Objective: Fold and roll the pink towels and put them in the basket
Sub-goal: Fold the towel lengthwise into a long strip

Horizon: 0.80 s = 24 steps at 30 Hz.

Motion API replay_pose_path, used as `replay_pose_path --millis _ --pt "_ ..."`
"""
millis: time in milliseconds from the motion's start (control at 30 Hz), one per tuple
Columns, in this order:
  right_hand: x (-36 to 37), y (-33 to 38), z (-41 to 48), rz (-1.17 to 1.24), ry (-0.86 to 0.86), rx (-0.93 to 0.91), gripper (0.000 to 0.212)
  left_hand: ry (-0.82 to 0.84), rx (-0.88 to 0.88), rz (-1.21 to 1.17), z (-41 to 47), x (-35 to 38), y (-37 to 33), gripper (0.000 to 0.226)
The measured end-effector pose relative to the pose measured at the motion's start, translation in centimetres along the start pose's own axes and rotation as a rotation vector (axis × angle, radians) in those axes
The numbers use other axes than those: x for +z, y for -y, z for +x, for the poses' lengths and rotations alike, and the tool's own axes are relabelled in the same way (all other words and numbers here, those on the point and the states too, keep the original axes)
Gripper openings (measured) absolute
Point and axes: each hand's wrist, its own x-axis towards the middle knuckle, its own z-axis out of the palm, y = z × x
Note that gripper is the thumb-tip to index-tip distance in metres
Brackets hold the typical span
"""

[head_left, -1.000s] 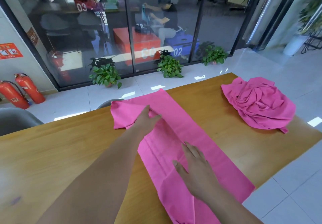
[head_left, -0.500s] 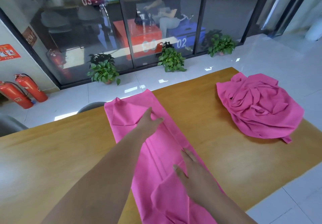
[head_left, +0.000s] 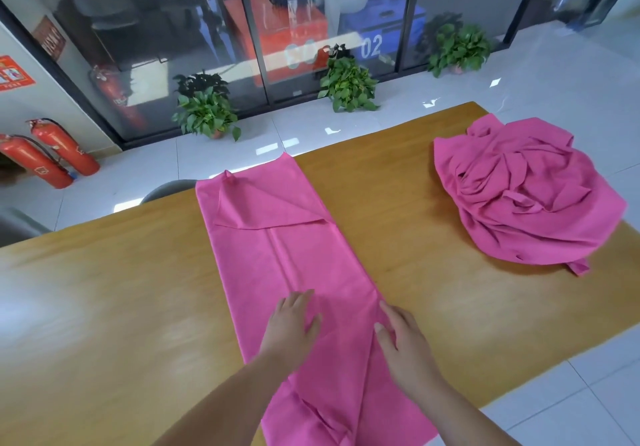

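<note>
A long pink towel [head_left: 294, 258] lies folded lengthwise across the wooden table [head_left: 104, 289], its far left corner turned over into a triangle. My left hand [head_left: 291, 327] rests flat on its near middle, fingers straight. My right hand [head_left: 401, 341] presses flat on the towel's right edge, close beside the left. A second pink towel [head_left: 519, 192] sits crumpled in a heap at the table's far right. No basket is in view.
The table's right edge runs past the heap to tiled floor [head_left: 571, 404]. A grey chair back [head_left: 166, 189] shows beyond the far edge. Potted plants [head_left: 204, 109] and red fire extinguishers [head_left: 52, 154] stand by the glass wall.
My left hand slid back from the far folded corner down to the near middle of the towel. The towel's left part now lies folded inward, leaving a narrower strip.
</note>
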Motion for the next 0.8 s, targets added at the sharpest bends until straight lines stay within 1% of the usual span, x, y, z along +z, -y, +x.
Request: replay_pose_path --millis 67,167,267,400,467,533,567,633,667,700,767,800 --pt "0.5 -0.4 -1.2 -0.004 -0.047 -0.011 0.054 -0.052 0.037 0.040 -3.1 1.3 1.5 0.055" --pt "1.2 -0.6 -3.1 -0.034 -0.108 -0.014 0.054 -0.037 0.042 0.074 -6.0 2.3 3.3 0.055" --pt "1.8 -0.5 -5.1 -0.094 -0.125 0.014 0.054 -0.011 -0.001 -0.017 -7.3 2.3 4.2 0.051" --pt "2.8 -0.7 -7.8 -0.141 -0.122 0.065 0.060 0.008 -0.060 -0.129 -7.7 1.8 4.5 0.035" --pt "3.3 -1.0 -9.2 -0.135 -0.134 0.081 0.059 0.045 -0.068 -0.137 -7.8 1.1 3.9 0.023" --pt "3.4 -1.1 -10.4 -0.113 -0.147 0.098 0.057 0.085 -0.113 -0.166 -7.9 0.3 3.3 0.005" --pt "3.4 -1.1 -11.0 -0.090 -0.147 0.111 0.056 0.094 -0.151 -0.200 -8.1 -0.1 2.9 0.005" --pt "3.3 -1.4 -11.5 -0.017 -0.177 0.130 0.053 0.096 -0.210 -0.306 -8.7 -0.5 1.6 0.009" --pt "3.0 -1.5 -11.6 0.046 -0.184 0.147 0.052 0.122 -0.212 -0.388 -9.2 -0.6 0.4 0.010" --pt "2.7 -1.5 -11.6 0.147 -0.190 0.180 0.053 0.169 -0.188 -0.496 -9.9 -0.8 -1.2 0.012" --pt "1.9 -2.0 -11.5 0.431 -0.183 0.264 0.052 0.311 -0.097 -0.792 -11.6 -1.3 -4.8 0.015" --pt "1.3 -2.2 -11.3 0.596 -0.167 0.316 0.048 0.370 -0.065 -0.904 -12.3 -1.4 -6.4 0.022"
